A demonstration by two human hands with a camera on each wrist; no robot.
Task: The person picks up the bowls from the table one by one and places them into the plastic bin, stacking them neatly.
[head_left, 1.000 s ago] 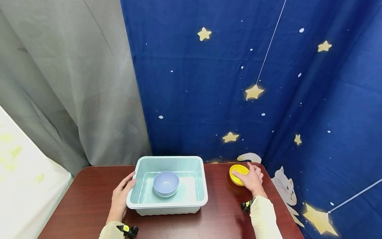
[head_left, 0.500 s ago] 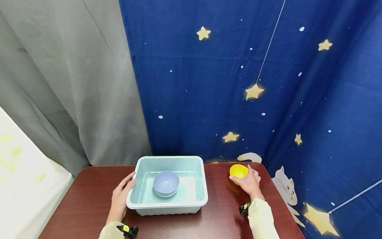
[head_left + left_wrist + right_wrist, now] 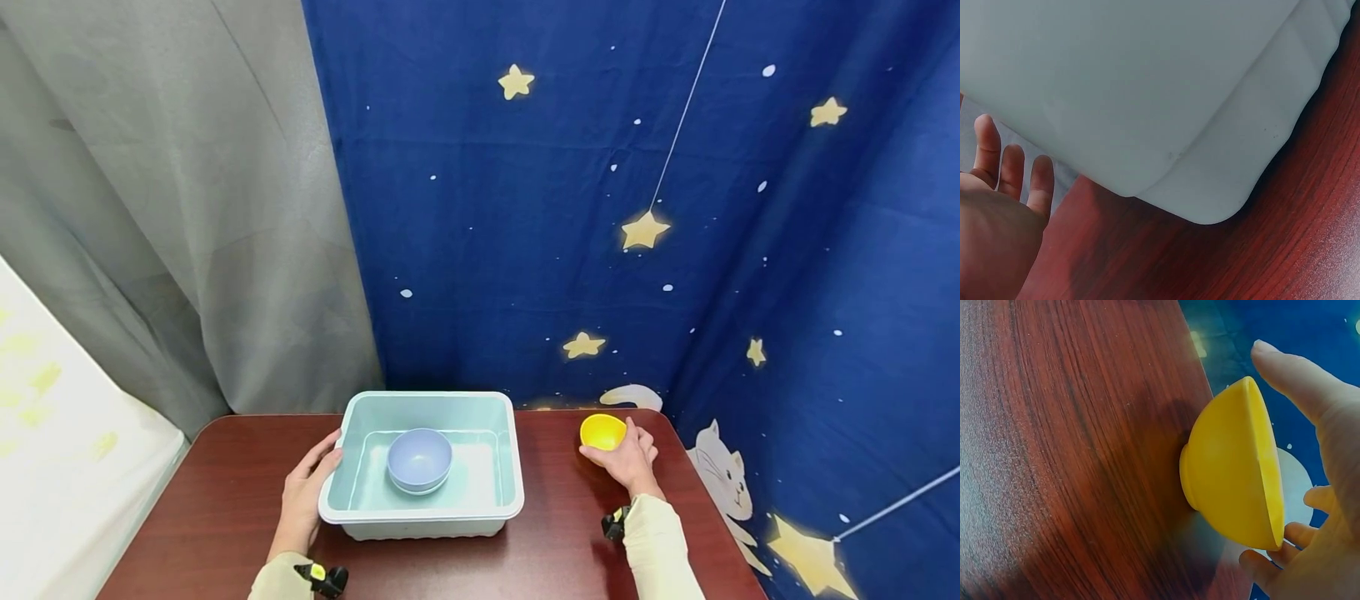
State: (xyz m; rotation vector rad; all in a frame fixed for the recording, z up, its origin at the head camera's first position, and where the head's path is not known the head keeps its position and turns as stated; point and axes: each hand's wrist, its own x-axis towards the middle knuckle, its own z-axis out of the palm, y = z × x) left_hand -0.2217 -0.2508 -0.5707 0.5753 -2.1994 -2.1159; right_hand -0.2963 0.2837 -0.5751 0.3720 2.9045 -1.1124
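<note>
On the table's left half stands a pale blue-green plastic basin (image 3: 420,527). Inside it, a periwinkle bowl (image 3: 419,457) sits upright with a paler round edge showing beneath. My left hand (image 3: 302,500) rests at the basin's left wall, thumb by the rim; its loosely extended fingers show beside the wall in the left wrist view. A small yellow bowl (image 3: 603,432) stands near the far right corner. My right hand (image 3: 632,461) spans it, thumb at the near left, fingers at the right rim. In the right wrist view, a gap shows between the thumb (image 3: 1297,378) and rim.
The brown wooden table (image 3: 555,550) ends just behind the basin and yellow bowl. A blue starry curtain (image 3: 480,250) and a grey curtain (image 3: 285,333) hang behind. White patterned cloth (image 3: 60,450) lies off the left side. Dark wrist cameras sit at both cuffs.
My right thumb has moved from over the yellow bowl's opening to its near left side, and the hand has shifted slightly toward me. The left hand and basin have stayed put.
</note>
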